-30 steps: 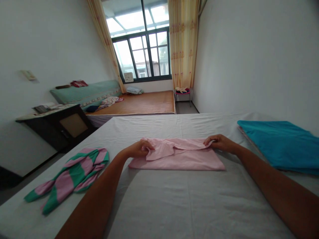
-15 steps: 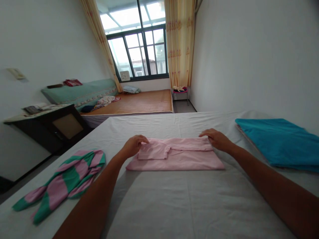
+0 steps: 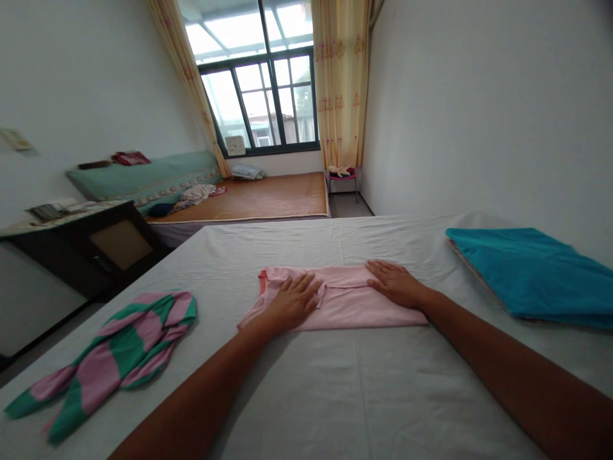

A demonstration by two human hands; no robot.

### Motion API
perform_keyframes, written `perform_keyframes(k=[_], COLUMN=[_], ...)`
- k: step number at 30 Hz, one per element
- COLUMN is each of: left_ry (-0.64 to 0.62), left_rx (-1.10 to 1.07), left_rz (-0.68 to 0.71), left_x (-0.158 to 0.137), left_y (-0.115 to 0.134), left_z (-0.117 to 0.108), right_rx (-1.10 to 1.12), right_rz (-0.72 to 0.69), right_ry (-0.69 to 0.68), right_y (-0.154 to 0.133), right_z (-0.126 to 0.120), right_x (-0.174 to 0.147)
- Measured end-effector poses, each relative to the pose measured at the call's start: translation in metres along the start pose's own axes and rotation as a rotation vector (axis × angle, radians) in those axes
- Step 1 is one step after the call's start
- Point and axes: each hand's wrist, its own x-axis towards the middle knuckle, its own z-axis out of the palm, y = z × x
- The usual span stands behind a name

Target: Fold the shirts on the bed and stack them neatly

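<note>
"Where was the garment [image 3: 345,310]?"
"On the sheet [image 3: 306,396], under the left hand [image 3: 294,300] and right hand [image 3: 395,284], clothing [image 3: 127,342] to its left, a cloth [image 3: 531,275] to its right."
"And behind?"
"A bed [image 3: 278,198], below the window [image 3: 275,105]; a cabinet [image 3: 119,243] stood to the left."

Left forearm [image 3: 205,383], right forearm [image 3: 502,361] bare, tapering toward wrists [image 3: 427,301]. Left hand [image 3: 292,303], right hand [image 3: 395,282] bare; fingers [image 3: 302,281] slender.
</note>
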Motion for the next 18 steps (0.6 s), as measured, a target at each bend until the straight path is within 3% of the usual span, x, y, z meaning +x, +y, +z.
perform_keyframes(k=[5,10,15,18], left_ry=[0.016,0.052,0.094,0.122], left_rx=[0.057,0.137,0.21,0.236], left_rz=[-0.112,-0.25,-0.391,-0.401], left_x=[-0.002,-0.005,-0.011,-0.015], left_y=[0.002,-0.013,-0.024,-0.024], left_z=[0.0,-0.003,-0.019,-0.029], right_rx=[-0.005,-0.009,-0.011,-0.009], right_rz=[0.022,0.026,0.022,0.027], right_ry=[-0.001,-0.004,-0.004,-0.008], right_y=[0.005,0.003,0.004,0.002], right_z=[0.004,0.004,0.002,0.0], right_x=[-0.001,-0.001,-0.002,-0.004])
